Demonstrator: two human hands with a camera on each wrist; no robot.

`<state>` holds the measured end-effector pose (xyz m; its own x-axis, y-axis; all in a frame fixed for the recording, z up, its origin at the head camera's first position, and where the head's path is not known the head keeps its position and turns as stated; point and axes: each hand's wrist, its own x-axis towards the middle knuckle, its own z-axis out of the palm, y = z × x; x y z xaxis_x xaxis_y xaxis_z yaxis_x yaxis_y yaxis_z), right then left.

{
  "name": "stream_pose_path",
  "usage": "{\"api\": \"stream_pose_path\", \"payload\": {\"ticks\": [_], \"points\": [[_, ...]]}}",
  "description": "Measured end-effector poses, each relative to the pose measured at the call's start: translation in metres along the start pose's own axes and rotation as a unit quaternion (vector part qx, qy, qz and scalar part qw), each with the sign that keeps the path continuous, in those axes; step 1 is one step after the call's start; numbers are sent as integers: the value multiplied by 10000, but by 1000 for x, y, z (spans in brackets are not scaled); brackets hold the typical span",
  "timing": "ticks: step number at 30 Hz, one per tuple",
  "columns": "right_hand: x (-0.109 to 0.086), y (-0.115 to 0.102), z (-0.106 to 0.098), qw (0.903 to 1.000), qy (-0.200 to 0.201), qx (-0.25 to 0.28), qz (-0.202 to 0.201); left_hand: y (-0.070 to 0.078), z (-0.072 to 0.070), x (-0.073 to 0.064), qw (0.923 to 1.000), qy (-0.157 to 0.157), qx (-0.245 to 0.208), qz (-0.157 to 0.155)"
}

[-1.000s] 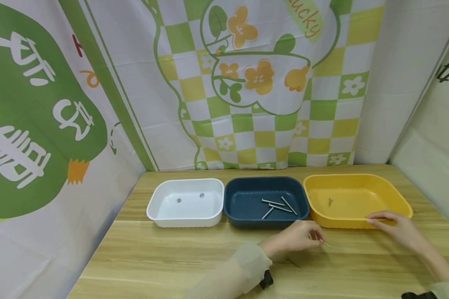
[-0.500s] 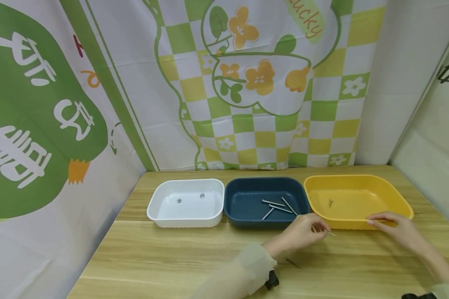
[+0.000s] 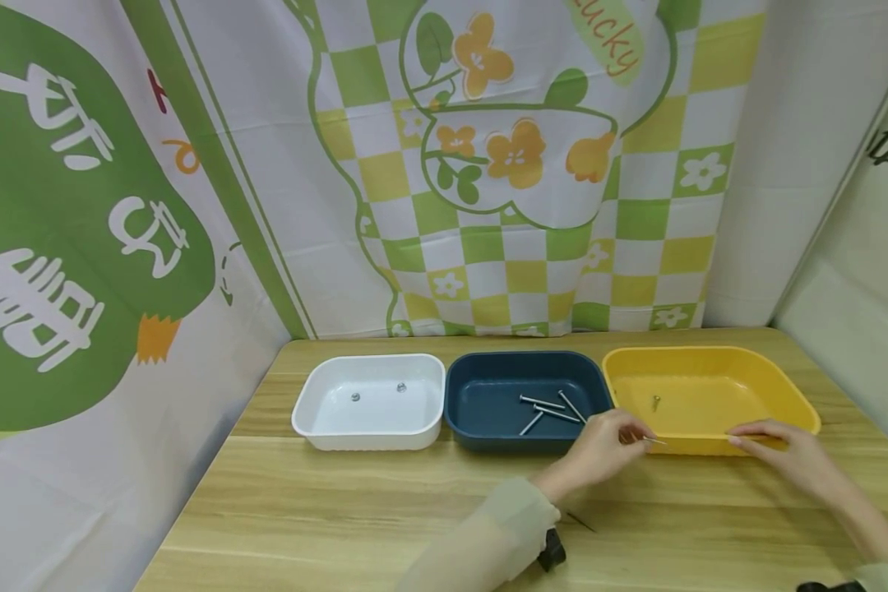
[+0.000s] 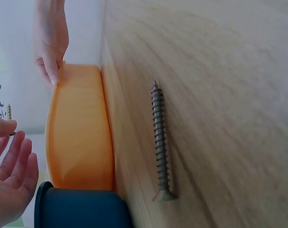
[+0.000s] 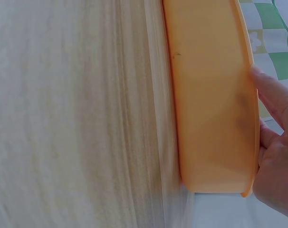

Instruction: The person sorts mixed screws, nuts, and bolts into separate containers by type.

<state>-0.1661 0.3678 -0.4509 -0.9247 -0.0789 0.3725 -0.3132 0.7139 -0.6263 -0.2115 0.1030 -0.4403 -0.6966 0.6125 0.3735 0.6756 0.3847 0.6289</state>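
My left hand (image 3: 603, 448) pinches a screw (image 4: 9, 112) between thumb and fingertip, right at the front rim of the yellow tray (image 3: 710, 444). The thin shank points to the right in the head view. My right hand (image 3: 792, 452) grips that tray's front rim near its right corner, thumb on the outer wall and fingers over the edge. One short screw (image 3: 656, 402) lies inside the yellow tray. On the table below my left forearm lies another screw (image 4: 160, 142), its thread and flared head showing in the left wrist view.
A dark blue tray (image 3: 481, 440) with several long nails or bolts (image 3: 555, 409) stands left of the yellow one. Further left, a white tray (image 3: 370, 440) holds two small nuts (image 3: 402, 387). A printed curtain (image 3: 503, 271) hangs behind the wooden table (image 3: 326, 518).
My left hand has moved up and slightly right with the screw, from over the table to the yellow tray's front rim. The right hand has kept its grip there.
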Motion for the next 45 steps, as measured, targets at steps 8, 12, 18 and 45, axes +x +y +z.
{"api": "stream_pose_path", "payload": {"ticks": [8,12,18,45], "points": [[0,0,0,10000,-56,-39,51,-3,3,8,9997,208,78,-102],[0,-1,-1,9999,-103,-56,112,-4,4,13,9997,178,61,-162],[0,-2,-1,10000,-52,13,70,-8,8,19,9995,199,10,-236],[0,-1,-1,9998,-100,-49,190,-13,9,26,9988,64,331,-361]]}}
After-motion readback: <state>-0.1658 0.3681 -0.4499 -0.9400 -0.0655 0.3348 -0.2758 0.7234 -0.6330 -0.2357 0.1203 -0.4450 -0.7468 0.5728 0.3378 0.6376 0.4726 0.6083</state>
